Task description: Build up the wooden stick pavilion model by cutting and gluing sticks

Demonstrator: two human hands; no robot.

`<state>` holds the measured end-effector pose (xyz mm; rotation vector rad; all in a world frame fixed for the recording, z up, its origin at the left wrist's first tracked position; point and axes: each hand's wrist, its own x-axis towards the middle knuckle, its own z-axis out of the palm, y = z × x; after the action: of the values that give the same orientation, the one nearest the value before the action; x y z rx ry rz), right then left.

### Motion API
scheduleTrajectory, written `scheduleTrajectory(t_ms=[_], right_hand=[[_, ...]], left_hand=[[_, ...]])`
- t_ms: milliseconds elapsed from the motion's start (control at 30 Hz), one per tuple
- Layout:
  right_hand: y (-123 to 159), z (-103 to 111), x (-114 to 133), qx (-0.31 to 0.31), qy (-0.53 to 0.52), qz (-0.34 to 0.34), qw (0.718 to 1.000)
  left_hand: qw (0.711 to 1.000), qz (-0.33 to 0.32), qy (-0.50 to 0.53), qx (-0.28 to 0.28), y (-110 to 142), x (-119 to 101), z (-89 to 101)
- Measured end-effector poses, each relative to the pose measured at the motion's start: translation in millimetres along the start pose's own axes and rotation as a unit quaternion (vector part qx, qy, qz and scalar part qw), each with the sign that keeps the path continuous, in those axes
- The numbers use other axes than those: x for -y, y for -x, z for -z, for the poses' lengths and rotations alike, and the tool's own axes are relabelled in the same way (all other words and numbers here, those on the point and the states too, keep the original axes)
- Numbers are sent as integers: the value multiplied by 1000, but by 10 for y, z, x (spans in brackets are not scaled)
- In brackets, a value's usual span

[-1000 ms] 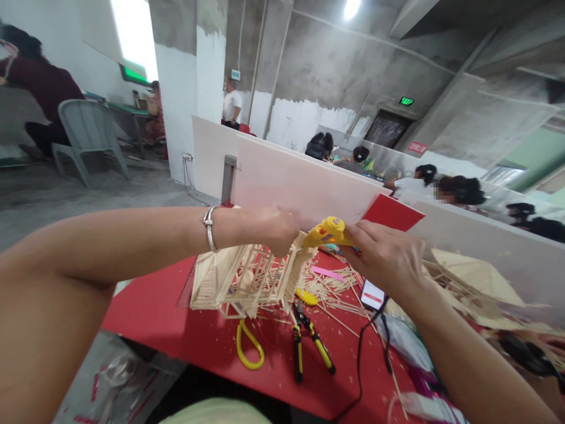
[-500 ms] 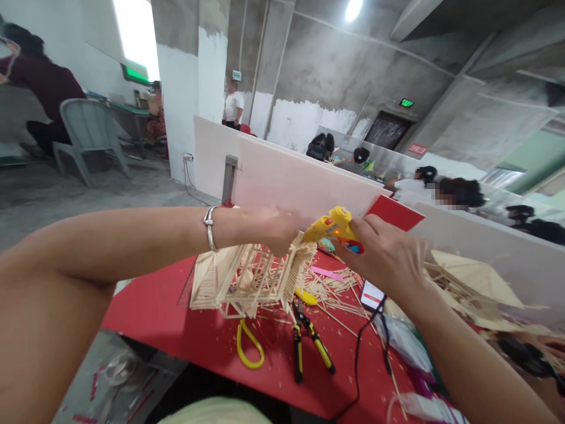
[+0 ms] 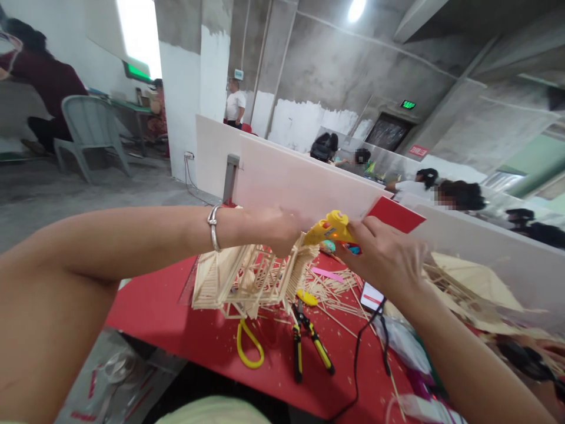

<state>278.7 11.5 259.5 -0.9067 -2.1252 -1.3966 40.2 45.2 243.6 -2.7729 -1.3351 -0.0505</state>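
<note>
A model house of thin wooden sticks (image 3: 247, 282) stands tilted in view over the red table. My left hand (image 3: 282, 229), with a silver bracelet at its wrist, curls over the top of the model at its far side; its fingertips are hidden. My right hand (image 3: 388, 253) is wrapped round a yellow glue gun (image 3: 333, 227) with a small orange light. The gun's nozzle points left at the model's upper right edge, close to my left hand. Cutting pliers (image 3: 309, 341) with black and yellow handles lie open below the model, beside a yellow loop-shaped handle (image 3: 250, 347).
Loose wooden sticks (image 3: 335, 291) and a pink strip (image 3: 327, 274) lie on the red table (image 3: 176, 324). A phone (image 3: 371, 296), a black cord (image 3: 356, 359) and another stick model (image 3: 472, 282) are at the right. White partition boards (image 3: 300, 171) stand behind; people sit beyond.
The view has shifted very slightly. Both hands, the glue gun and the model keep nearly the same places relative to each other.
</note>
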Motion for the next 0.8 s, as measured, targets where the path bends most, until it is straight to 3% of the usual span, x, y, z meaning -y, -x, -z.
scheduleTrajectory(t_ms=[800], right_hand=[[-5, -63, 46, 29, -25, 26, 999]], left_hand=[[999, 22, -34, 13, -12, -22, -37]])
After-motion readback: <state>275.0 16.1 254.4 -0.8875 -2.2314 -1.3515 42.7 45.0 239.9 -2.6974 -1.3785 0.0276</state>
